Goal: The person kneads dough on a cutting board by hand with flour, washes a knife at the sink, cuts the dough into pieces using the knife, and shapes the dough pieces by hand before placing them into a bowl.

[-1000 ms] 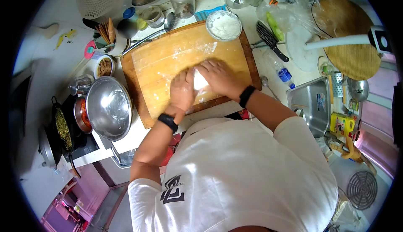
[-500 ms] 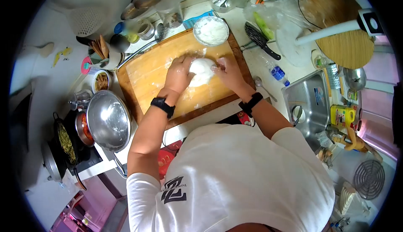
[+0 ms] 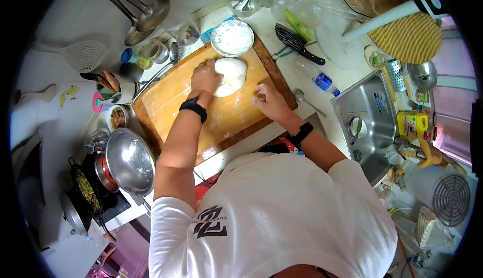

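A smooth white lump of dough lies on the wooden board, just below a bowl of white flour. My left hand rests against the dough's left side, fingers extended on the board and thumb at its edge. To the right of the dough, apart from it, is my right hand, its fingers loosely curled and apart with nothing visible in them. Flour is smeared on the board around the dough.
Left of the board stand a large metal bowl and a pan of green food. At the right are a knife, a plastic bottle, a spoon and the sink.
Both hands no longer cover the dough. My right hand has drawn away to the right, while the left stays at the dough's left side. The view has shifted.
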The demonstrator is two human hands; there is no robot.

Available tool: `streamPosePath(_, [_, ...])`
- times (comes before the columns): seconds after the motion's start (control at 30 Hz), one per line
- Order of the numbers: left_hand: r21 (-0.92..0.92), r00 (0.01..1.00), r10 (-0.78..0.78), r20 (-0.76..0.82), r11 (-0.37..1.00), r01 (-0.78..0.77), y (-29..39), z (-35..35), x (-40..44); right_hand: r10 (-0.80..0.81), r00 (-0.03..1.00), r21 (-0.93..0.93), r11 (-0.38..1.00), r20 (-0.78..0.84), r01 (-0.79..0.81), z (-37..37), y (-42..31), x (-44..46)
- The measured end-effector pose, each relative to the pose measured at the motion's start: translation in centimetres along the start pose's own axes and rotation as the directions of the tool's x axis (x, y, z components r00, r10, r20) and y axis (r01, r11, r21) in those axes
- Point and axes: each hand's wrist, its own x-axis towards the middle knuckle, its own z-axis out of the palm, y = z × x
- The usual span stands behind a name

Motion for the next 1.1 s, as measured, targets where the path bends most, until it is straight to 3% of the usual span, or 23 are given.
streamPosePath(0.07, [0.001,0.999,-0.006,-0.036,1.0,0.006,-0.4,0.2,-1.9,0.109,0.991,0.045,0.993,0.073,-0.112,-0.4,-1.1,0.3])
streamPosePath(0.23, [-0.289,0.931,-0.366,0.019,0.889,0.355,-1.4,1.7,-12.5,0.045,0.992,0.001,0.999,0.12,-0.046,1.3,-1.7,1.2])
streamPosePath(0.3, [-0.329,0.895,-0.436,0.091,0.835,0.44,-1.5,1.5,-15.9,0.03,0.986,-0.026,0.999,0.161,-0.026,2.7,-2.8,1.6])
streamPosePath(0.37, [-0.325,0.883,-0.438,0.166,0.822,0.469,-2.0,0.8,-17.3,0.181,0.909,0.257,0.922,0.377,-0.29,4.7,-3.7,2.8])
streamPosePath(0.4, [-0.319,0.872,-0.425,0.241,0.814,0.485,-2.1,0.2,-18.2,0.173,0.901,0.249,0.925,0.398,-0.288,5.9,-4.0,3.6])
streamPosePath(0.5, [-0.389,0.889,-0.401,0.222,0.8,0.458,-3.5,-1.1,-18.5,0.1,0.869,0.293,0.917,0.485,-0.269,8.9,-5.2,4.7])
streamPosePath(0.57, [-0.457,0.89,-0.43,0.152,0.768,0.449,-4.8,-0.5,-18.8,-0.143,0.887,0.343,0.939,0.439,-0.018,9.6,-6.5,4.7])
streamPosePath(0.6, [-0.514,0.898,-0.406,0.169,0.741,0.432,-5.3,-0.6,-19.1,-0.339,0.873,0.213,0.936,0.35,0.278,10.4,-6.8,4.1])
streamPosePath(0.67, [-0.571,0.903,-0.387,0.186,0.706,0.419,-5.7,-1.1,-19.5,-0.367,0.848,0.134,0.93,0.383,0.342,10.0,-9.9,2.6])
streamPosePath(0.73, [-0.359,0.934,-0.356,0.017,0.87,0.338,-5.5,-2.9,-19.0,-0.486,0.797,-0.074,0.836,0.359,0.544,10.8,-11.1,2.3])
streamPosePath(0.77, [-0.366,0.932,-0.361,0.018,0.865,0.343,-5.9,-2.5,-18.4,-0.485,0.794,-0.077,0.835,0.367,0.545,11.1,-11.3,2.6])
streamPosePath(0.87, [-0.38,0.939,-0.343,-0.017,0.871,0.311,-7.4,-0.3,-16.0,-0.488,0.787,-0.34,0.718,0.376,0.608,12.1,-11.8,4.7])
streamPosePath(1.0, [-0.342,0.905,-0.426,-0.018,0.853,0.394,-7.8,-0.4,-13.4,-0.531,0.783,-0.391,0.678,0.325,0.622,14.1,-11.6,8.9])
streamPosePath(1.1, [-0.312,0.903,-0.428,-0.038,0.863,0.396,-8.5,-0.3,-12.7,-0.38,0.843,-0.449,0.721,0.381,0.527,14.0,-12.2,9.9])
